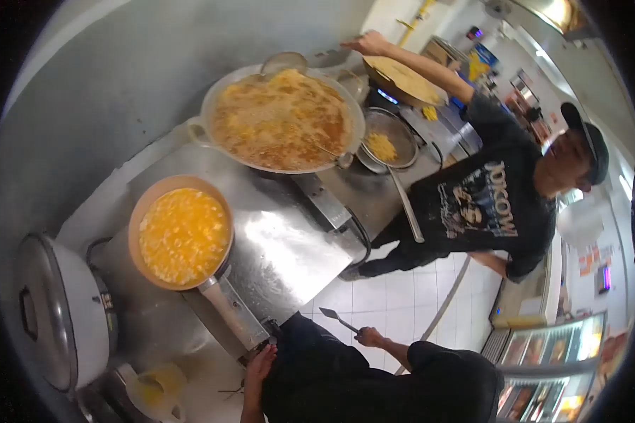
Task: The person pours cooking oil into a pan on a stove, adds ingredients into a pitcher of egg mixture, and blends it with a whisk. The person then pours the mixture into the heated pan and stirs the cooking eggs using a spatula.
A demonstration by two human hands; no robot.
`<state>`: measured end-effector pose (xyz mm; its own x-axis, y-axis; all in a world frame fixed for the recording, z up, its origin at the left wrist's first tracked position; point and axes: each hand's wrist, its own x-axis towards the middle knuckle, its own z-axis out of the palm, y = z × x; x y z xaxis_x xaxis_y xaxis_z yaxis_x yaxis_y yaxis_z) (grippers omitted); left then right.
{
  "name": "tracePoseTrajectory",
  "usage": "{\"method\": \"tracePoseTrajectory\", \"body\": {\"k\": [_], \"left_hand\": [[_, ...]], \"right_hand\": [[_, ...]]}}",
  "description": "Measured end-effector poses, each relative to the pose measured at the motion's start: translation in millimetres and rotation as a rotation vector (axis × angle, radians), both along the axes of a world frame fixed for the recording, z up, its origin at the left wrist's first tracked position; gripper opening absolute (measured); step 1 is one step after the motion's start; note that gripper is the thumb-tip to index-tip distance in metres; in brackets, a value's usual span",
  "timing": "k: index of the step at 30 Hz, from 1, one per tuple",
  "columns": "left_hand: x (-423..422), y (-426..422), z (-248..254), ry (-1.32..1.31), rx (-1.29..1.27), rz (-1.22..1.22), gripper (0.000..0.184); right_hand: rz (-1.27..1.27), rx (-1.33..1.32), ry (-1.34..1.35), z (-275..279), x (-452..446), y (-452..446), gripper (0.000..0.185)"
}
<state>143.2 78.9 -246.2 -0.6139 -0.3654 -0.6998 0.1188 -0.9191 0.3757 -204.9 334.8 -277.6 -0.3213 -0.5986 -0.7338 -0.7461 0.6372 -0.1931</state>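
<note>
My left hand point(259, 364) is at the counter's front edge, its fingers closed on the dark knob at the end of a burner's control box point(241, 321). My right hand point(371, 337) grips the handle of a spatula point(339, 319), held over the floor with its flat blade pointing left. Beyond my left hand, a tan pan point(135, 243) holds yellow egg-like liquid with pale pieces. Farther up, a large wok point(208, 116) holds bubbling brown oil with yellow food, and a ladle point(283, 63) rests at its far rim.
A strainer point(410, 211) with yellow bits lies over a bowl right of the wok. A co-worker point(487, 190) stands beyond it, one arm stretched over another food-filled pan point(406, 79). A lidded pot point(74, 317) and a jug point(155, 391) are at left.
</note>
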Motion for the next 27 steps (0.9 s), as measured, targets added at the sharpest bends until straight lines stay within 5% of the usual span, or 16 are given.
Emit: {"method": "tracePoseTrajectory", "body": {"k": [2,5,9,10,13,20,21,23,27], "left_hand": [[3.2,1.8,-42.8,-0.001,0.179,0.012,0.016],[9.9,1.3,-58.7,0.164,0.069,0.025,0.018],[-1.1,-1.6,-42.2,0.089,-0.066,-0.074,0.015],[-11.2,-3.9,-44.7,0.242,0.255,0.060,0.016],[-26.1,-1.8,-38.7,0.284,0.211,0.102,0.017],[-26.5,-5.9,-39.0,0.391,0.371,0.141,0.019],[-22.2,-1.8,-38.1,0.374,0.343,0.173,0.020],[-20.8,1.6,-26.9,0.315,0.325,0.196,0.023],[-11.5,7.8,-13.6,0.319,0.044,-0.005,0.043]], "right_hand": [[-0.132,0.013,-0.001,5.9,4.3,-4.1,0.046],[-0.089,0.033,-0.021,-24.1,16.8,21.5,0.043],[-0.517,-0.024,-0.067,-0.4,62.8,38.1,0.043],[-0.567,-0.021,-0.077,2.3,69.1,43.5,0.044],[-0.833,-0.009,-0.143,11.2,88.8,56.8,0.049],[-0.853,-0.166,-0.154,18.6,93.9,79.4,0.051],[-0.972,-0.240,-0.154,32.4,95.4,79.6,0.049],[-0.682,-0.639,0.128,10.7,91.2,95.3,0.046],[-0.745,-0.671,0.143,157.7,92.2,15.0,0.033]]}}
